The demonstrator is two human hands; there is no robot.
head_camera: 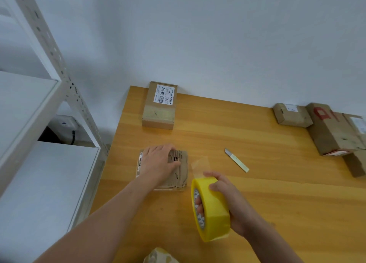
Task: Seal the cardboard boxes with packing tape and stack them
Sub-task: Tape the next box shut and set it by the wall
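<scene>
Cardboard boxes sit on a wooden table [257, 183] that stands against a pale wall, and the account runs from the left edge across. At far left a white metal shelving unit [39, 108] stands just beside the table. Next comes a small flat box [179, 175] near the table's front left part, its top worn and wrinkled, with a printed label along its left edge. The left hand [158, 161] lies palm down on this box, fingers spread flat and pressing on the top, closed around nothing. Beyond it, at the back edge by the wall, lies a sealed box [159, 106] with a white barcode label on top and a band of tape across its near half. Just right of the flat box a short clear strip of tape [201, 166] stands up from the yellow tape roll [213, 211], its free end in the air next to the box's right edge. The right hand [231, 201] grips the roll, fingers pushed through the core and thumb over the outer face, holding it above the table. Further right a small knife [236, 159] lies flat on the wood, well apart from both hands. At far right a cluster of boxes [328, 130] is crowded along the wall, one bearing red print
</scene>
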